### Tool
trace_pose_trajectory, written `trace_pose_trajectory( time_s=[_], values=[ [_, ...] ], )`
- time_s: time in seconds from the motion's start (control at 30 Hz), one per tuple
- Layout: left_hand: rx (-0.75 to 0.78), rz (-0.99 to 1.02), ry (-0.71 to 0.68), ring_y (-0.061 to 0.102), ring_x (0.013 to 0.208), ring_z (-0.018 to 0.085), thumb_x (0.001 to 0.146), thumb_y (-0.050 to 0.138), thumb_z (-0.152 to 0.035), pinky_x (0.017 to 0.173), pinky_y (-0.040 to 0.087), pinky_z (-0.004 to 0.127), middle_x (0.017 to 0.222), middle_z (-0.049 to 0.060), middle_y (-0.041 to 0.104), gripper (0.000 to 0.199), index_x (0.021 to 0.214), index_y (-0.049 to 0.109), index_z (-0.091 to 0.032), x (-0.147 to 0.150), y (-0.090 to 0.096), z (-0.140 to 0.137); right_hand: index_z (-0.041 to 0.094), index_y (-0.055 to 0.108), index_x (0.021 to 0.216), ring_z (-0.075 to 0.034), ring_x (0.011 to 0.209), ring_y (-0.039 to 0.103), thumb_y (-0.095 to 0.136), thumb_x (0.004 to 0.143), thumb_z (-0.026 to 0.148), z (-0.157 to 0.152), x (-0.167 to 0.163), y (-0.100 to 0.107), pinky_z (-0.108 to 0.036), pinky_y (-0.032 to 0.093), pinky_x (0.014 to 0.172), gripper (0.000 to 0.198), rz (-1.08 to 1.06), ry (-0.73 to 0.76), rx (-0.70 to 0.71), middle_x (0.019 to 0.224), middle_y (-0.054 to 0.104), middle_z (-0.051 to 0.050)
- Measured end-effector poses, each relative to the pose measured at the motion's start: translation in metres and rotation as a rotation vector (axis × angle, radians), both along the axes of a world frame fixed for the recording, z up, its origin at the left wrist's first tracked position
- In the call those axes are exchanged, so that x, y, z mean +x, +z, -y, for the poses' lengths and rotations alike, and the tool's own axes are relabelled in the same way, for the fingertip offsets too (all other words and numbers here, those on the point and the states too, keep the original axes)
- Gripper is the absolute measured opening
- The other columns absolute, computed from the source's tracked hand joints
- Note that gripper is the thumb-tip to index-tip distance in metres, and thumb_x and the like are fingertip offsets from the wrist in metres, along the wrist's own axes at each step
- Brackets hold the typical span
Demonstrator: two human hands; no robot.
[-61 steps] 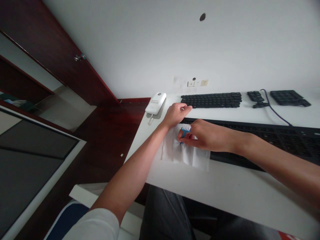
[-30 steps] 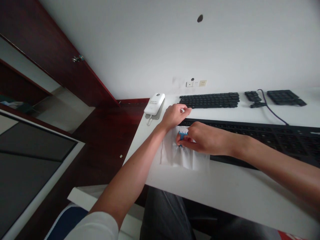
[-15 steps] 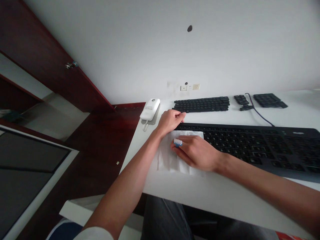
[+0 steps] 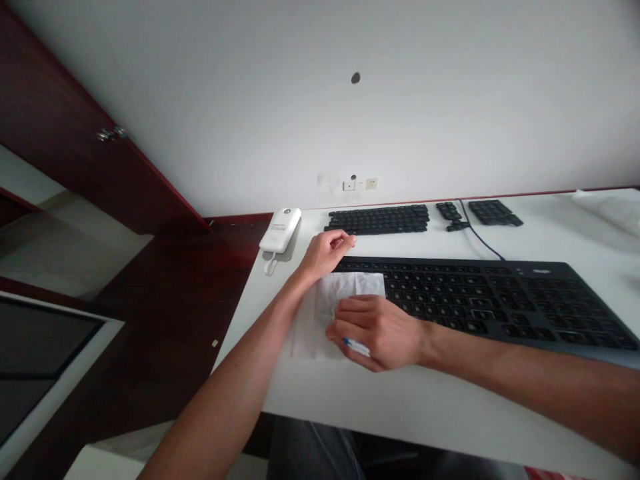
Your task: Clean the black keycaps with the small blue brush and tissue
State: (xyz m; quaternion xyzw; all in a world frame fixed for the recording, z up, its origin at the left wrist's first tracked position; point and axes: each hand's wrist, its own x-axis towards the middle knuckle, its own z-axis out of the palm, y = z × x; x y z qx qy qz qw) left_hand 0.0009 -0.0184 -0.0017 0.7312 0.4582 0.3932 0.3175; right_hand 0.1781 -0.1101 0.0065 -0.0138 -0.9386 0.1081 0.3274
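Leftmost, a dark red door (image 4: 65,127) with a metal handle (image 4: 111,134) stands by the wall, and a small pale scrap (image 4: 215,343) lies on the dark floor. Next, on the white worktop (image 4: 320,390), a white device (image 4: 281,231) with a strap sits near the corner. Just beside it is the left hand (image 4: 327,252), fingers curled and thumb close to them, by the keyboard's upper left corner; whether it pinches anything I cannot tell. A white tissue (image 4: 353,285) covers the keyboard's left end and spills onto the worktop. Over the tissue, the right hand (image 4: 377,331) is closed around a blue-and-white brush (image 4: 357,347), only partly visible between its fingers. Behind lies a long block of black keys (image 4: 379,219); in front, the black keyboard (image 4: 480,300) stretches rightward. Further along, a dark cable (image 4: 483,241) runs down between a small key cluster (image 4: 450,215) and a larger one (image 4: 494,213). Farthest right lies a whitish sheet (image 4: 613,210).
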Motion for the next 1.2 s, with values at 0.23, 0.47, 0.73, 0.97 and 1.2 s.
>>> trace_pose_trajectory(
  time_s=[0.23,0.47,0.73,0.97,1.2],
  values=[
    [-0.044,-0.038,-0.054,0.043,0.064,0.015,0.105,0.049,-0.058,0.06,0.028,0.029,0.07,0.0,0.051,0.05,0.085,0.068,-0.017,0.007,0.006,0.009,0.015,0.063,0.104,-0.022,0.074,0.058,0.049,0.099,0.018,0.0,0.007,0.008,-0.035,0.05,0.067,0.015,0.005,0.114,-0.048,0.08,0.069,-0.008],
    [-0.013,-0.033,-0.059,0.05,0.069,0.016,0.105,0.051,-0.054,0.067,0.037,0.028,0.076,0.002,0.059,0.045,0.084,0.066,-0.017,0.007,0.006,0.008,0.015,0.063,0.106,-0.023,0.08,0.063,0.051,0.1,0.017,-0.005,0.011,0.012,-0.036,0.053,0.071,0.014,0.056,0.184,-0.094,0.084,0.07,-0.01],
    [-0.007,-0.059,-0.024,0.045,0.062,0.015,0.106,0.048,-0.053,0.061,0.031,0.029,0.069,0.0,0.055,0.047,0.084,0.067,-0.016,0.008,0.01,0.012,0.017,0.063,0.105,-0.018,0.083,0.066,0.043,0.11,0.026,-0.013,0.014,0.017,-0.035,0.054,0.076,0.023,-0.031,-0.218,-0.508,0.099,0.07,-0.009],
    [0.012,-0.026,-0.049,0.053,0.071,0.016,0.107,0.048,-0.051,0.067,0.036,0.029,0.078,0.003,0.063,0.046,0.087,0.07,-0.016,0.01,0.012,0.014,0.018,0.058,0.098,-0.016,0.074,0.058,0.038,0.112,0.034,-0.011,0.012,0.019,-0.032,0.049,0.069,0.029,0.099,-0.259,-0.592,0.09,0.064,-0.005],
    [0.014,0.083,-0.068,0.053,0.073,0.016,0.108,0.042,-0.054,0.068,0.039,0.029,0.083,0.004,0.065,0.052,0.084,0.067,-0.015,0.014,0.015,0.015,0.019,0.056,0.095,-0.016,0.075,0.055,0.037,0.111,0.033,-0.01,0.01,0.02,-0.034,0.046,0.072,0.029,0.095,-0.273,-0.609,0.089,0.061,-0.005]
  ],
)
